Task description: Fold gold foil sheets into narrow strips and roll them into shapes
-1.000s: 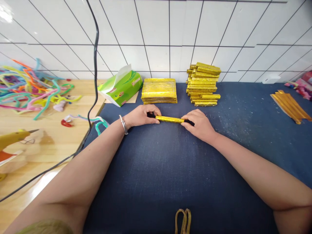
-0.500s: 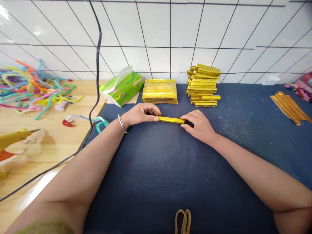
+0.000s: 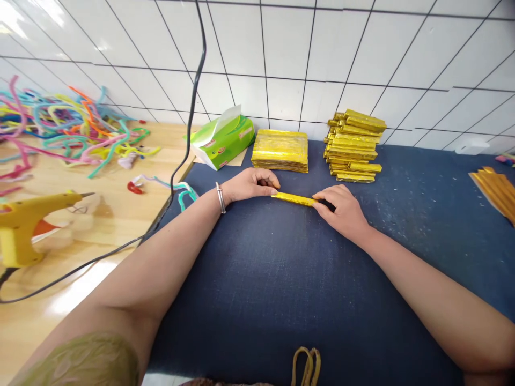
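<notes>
A narrow folded strip of gold paper (image 3: 293, 199) lies between my two hands, low over the dark blue mat (image 3: 249, 279). My left hand (image 3: 253, 183) pinches its left end, thumb in front and fingers curled behind. At the other end, my right hand (image 3: 341, 206) grips the strip between thumb and fingers. A small black piece (image 3: 328, 205) shows under the right fingers; its kind is unclear. Behind my hands sit a flat stack of gold paper sheets (image 3: 280, 145) and a pile of folded gold strips (image 3: 354, 147).
A green tissue pack (image 3: 227, 140) stands by the tiled wall. On the wooden table at left lie a yellow glue gun (image 3: 32, 225) and tangled pipe cleaners (image 3: 80, 128). A black cable (image 3: 197, 80) hangs near my left arm. More gold strips (image 3: 497, 190) lie far right.
The view has swung left, so things appear further right and more of the glue gun shows. Both hands keep hold of the gold strip; less of the black piece is visible.
</notes>
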